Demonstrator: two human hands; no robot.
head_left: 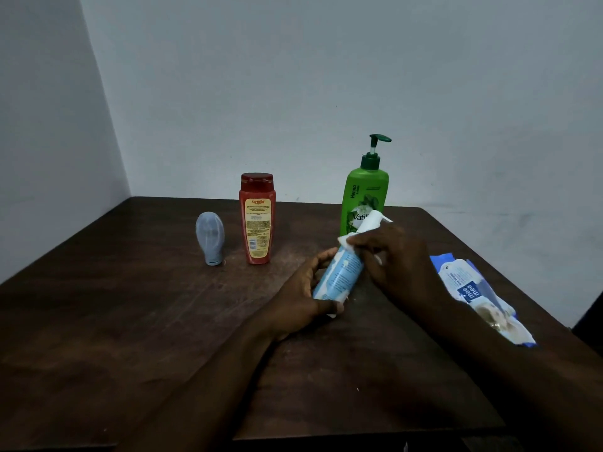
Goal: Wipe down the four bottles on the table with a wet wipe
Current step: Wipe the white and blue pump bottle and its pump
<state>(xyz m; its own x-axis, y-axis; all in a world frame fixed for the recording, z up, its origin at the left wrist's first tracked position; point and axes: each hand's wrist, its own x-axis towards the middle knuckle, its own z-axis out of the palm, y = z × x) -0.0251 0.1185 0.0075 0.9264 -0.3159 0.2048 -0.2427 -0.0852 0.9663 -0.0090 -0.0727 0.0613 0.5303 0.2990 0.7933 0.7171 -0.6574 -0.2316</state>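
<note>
A light blue and white bottle (342,272) is tilted above the dark wooden table (130,305), its white cap pointing up and away. My left hand (303,298) grips its lower end. My right hand (398,259) presses a white wet wipe (347,240) against the bottle's upper part; most of the wipe is hidden under the fingers. Behind stands a green pump bottle (363,190). A red bottle (257,220) with a yellow label stands left of it. A small grey-blue bottle (210,238) rests on its cap at the far left.
A blue and white pack of wet wipes (479,295) lies flat on the table's right side, near my right forearm. Pale walls close the table in at the back and left. The table's near edge is under my forearms.
</note>
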